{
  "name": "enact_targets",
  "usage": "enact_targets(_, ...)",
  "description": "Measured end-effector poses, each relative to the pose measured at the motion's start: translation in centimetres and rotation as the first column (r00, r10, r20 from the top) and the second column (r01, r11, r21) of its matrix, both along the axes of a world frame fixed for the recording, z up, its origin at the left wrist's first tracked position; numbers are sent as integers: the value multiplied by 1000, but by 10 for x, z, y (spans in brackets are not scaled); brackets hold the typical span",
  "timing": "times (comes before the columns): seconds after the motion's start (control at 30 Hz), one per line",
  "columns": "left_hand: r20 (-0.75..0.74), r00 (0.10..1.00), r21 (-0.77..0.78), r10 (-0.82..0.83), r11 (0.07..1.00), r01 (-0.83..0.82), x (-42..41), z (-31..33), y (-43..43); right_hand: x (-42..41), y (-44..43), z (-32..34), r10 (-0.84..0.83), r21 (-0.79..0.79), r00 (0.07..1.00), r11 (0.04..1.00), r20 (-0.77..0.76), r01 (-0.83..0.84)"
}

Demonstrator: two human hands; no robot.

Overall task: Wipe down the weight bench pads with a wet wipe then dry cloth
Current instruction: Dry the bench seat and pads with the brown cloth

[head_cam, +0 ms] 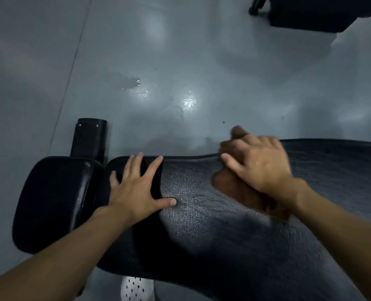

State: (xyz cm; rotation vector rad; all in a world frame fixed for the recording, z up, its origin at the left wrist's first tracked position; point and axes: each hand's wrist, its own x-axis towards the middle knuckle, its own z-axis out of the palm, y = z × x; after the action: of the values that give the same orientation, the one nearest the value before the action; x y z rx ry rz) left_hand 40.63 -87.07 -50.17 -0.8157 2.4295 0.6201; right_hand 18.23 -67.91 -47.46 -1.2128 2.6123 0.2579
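The long black textured vinyl bench pad (pixel 223 224) runs from the 9 o'clock side of the view to the 3 o'clock edge and serves as the surface under both hands. A smaller smooth black pad (pixel 54 203) sits just beside its 9 o'clock end, separated by a narrow gap. A black metal frame post (pixel 88 137) rises behind that gap at 11 o'clock of the small pad.

The left hand (pixel 136 190) lies flat on the 9 o'clock end of the long pad, palm down, fingers spread wide and holding nothing; the thumb points toward 3 o'clock.

The right hand (pixel 258 164) presses on a crumpled brown cloth (pixel 236 192) near the far edge of the long pad, at 2 o'clock from the left hand. Its grip is partly curled over the cloth, which shows beyond the fingers at 12 o'clock and under the wrist at 6 o'clock. The hand and cloth are blurred.

The glossy grey floor (pixel 180 61) lies beyond the surface, with a small wet patch (pixel 132 82) at 12 o'clock. A dark object (pixel 310 11) stands at the 1 o'clock corner; its kind cannot be told. A white perforated shoe (pixel 136 288) shows at 6 o'clock below the pad.
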Motion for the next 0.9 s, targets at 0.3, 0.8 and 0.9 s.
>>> enact_targets(0.3,-102,993,9,51,999,-50,30,-14,-16,94,-78,-23,-78,11,997,997,-16,79)
enact_targets(0.8,-215,959,165,184,975,-151,91,-29,-42,125,-114,-37,-134,-48,991,990,-25,132)
enact_targets(0.9,-232,947,164,220,969,-185,102,-31,-42,138,-129,-45,-3,-40,999,999,43,5)
